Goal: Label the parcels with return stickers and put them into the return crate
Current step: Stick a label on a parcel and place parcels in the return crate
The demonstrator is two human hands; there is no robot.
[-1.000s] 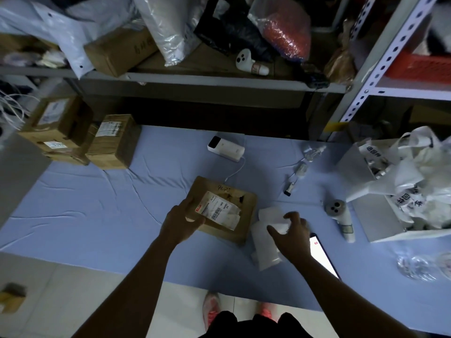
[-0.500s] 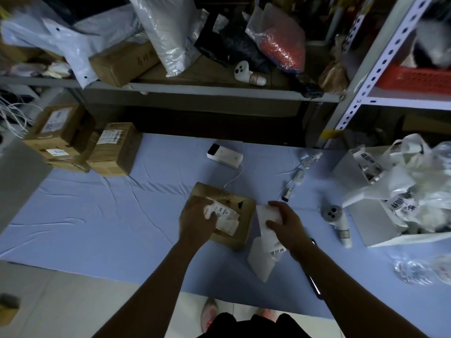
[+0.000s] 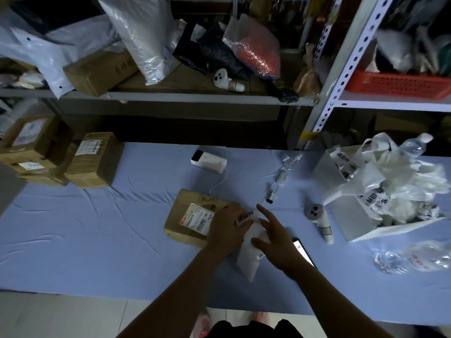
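A flat brown cardboard parcel point(image 3: 189, 215) with a white shipping label lies on the blue table cloth point(image 3: 97, 240). My left hand point(image 3: 225, 231) hovers over the parcel's right edge and pinches a white return sticker point(image 3: 245, 217) printed with black characters. My right hand point(image 3: 274, 237) holds down the white sticker sheet point(image 3: 247, 261) beside the parcel, thumb against it and fingers spread. At the right stands a white open box point(image 3: 341, 208) full of white bags that carry the same stickers.
Several brown parcels point(image 3: 94, 162) are stacked at the table's left end. A white power bank point(image 3: 207, 161), a lit phone point(image 3: 303, 251), a grey controller point(image 3: 319, 220) and a clear bottle point(image 3: 415, 257) lie around. A red basket point(image 3: 402, 84) sits on the shelf.
My left hand left the parcel's shipping label and moved right to the sticker sheet. A sticker now shows between both hands. The right hand shifted along the sheet.
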